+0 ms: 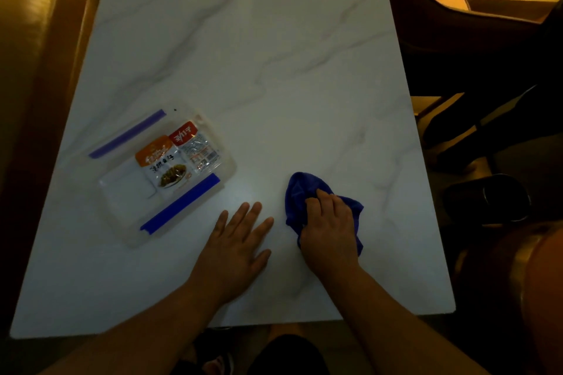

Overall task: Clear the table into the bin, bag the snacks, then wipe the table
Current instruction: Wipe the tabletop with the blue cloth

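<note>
A white marble table (259, 55) fills the view. My right hand (330, 230) presses a crumpled blue cloth (300, 192) onto the table near its front edge. My left hand (237, 245) lies flat on the tabletop just left of the cloth, fingers spread, holding nothing. A clear zip bag (122, 195) with blue strips lies at the front left. Inside it are two snack packets, one with an orange top (161, 166) and one with a red top (195, 144).
A brown chair (457, 27) stands at the table's far right. A dark round bin (487, 198) sits on the floor to the right of the table. A wooden bench or ledge (39, 39) runs along the left side.
</note>
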